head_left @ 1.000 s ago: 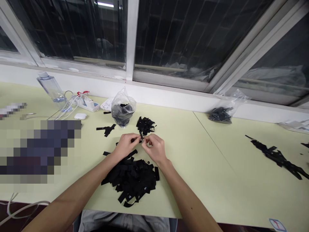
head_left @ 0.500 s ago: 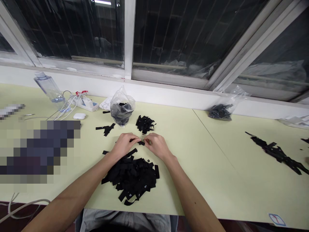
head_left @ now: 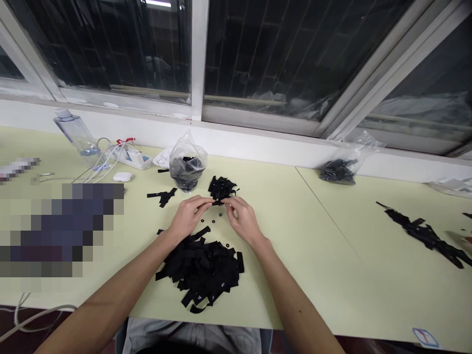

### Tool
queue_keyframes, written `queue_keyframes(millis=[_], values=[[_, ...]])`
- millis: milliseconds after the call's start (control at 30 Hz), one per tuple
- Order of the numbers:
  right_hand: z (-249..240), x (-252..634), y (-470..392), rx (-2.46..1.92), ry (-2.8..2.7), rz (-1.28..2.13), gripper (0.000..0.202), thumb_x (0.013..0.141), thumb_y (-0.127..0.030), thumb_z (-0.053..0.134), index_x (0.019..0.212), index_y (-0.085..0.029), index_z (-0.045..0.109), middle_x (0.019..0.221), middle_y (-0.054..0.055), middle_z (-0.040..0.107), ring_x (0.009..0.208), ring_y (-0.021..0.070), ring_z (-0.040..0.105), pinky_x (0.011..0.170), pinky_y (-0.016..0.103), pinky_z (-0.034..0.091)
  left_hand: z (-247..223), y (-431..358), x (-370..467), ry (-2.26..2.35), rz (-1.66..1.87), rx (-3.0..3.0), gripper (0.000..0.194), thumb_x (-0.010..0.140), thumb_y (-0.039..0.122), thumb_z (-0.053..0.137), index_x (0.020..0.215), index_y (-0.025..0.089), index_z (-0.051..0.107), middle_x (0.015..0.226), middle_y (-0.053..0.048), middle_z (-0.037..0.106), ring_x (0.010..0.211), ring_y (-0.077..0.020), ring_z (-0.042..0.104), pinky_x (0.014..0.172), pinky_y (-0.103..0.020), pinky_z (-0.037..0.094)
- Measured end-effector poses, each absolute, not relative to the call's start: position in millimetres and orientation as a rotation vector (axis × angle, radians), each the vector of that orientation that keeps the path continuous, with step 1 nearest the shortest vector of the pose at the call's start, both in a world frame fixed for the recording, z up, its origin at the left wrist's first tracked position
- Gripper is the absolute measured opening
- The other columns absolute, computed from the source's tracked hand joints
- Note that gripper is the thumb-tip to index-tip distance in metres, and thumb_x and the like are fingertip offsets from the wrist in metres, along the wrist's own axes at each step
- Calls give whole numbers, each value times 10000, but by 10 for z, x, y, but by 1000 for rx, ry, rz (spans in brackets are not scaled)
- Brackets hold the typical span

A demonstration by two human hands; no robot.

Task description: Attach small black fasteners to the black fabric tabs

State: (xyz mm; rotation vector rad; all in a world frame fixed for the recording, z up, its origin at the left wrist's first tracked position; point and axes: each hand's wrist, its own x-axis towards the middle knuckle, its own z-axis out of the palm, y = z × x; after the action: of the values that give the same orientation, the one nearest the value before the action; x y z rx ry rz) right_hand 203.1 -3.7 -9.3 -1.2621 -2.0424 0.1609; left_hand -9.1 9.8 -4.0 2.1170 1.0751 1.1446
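My left hand and my right hand meet above the table, fingertips pinched on a short black strap piece that spans the gap between them. Just beyond it lies a small heap of black strap pieces. Several tiny black rings, one of them a black ring, rest on the table between my wrists. Nearer to me, between my forearms, spreads a large pile of black strap pieces, some with small white marks. Fine detail at the fingertips is too small to make out.
A clear plastic bag of black pieces stands behind the hands, with loose straps to its left. Farther left are a power strip, a white case and a tilted bottle. Another bag and black straps lie right.
Both hands have moved a little away from me, up to the edge of the small heap, with the strap piece between them. Tiny rings on the table now show between the wrists.
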Motion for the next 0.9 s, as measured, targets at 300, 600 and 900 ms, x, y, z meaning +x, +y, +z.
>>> queue_keyframes(millis=[300, 600, 900], values=[[-119, 1851, -93, -1211, -2027, 169, 520, 933, -140, 478, 1430, -287, 439, 1315, 82, 560, 1201, 273, 499, 1012, 482, 463, -9, 81, -84, 956, 1133, 2148, 317, 1016, 216, 397, 1225, 244, 634, 1104, -69, 680, 986, -177, 638, 886, -315, 506], [-145, 1898, -63, -1190, -1975, 8, 238, 958, -167, 516, 1096, -261, 685, 1042, 74, 668, 1002, 257, 559, 867, 433, 499, -20, 69, -69, 969, 1107, 2100, 257, 1006, 250, 428, 1144, 214, 641, 1131, -66, 698, 991, -183, 664, 898, -305, 518], [-87, 1914, -76, -1238, -2000, 45, 180, 963, -146, 479, 958, -214, 646, 914, 65, 687, 914, 242, 552, 794, 395, 462, -11, 90, -101, 1083, 1052, 2183, 264, 1026, 289, 395, 1107, 215, 636, 1096, -52, 691, 1011, -190, 636, 893, -308, 481]])
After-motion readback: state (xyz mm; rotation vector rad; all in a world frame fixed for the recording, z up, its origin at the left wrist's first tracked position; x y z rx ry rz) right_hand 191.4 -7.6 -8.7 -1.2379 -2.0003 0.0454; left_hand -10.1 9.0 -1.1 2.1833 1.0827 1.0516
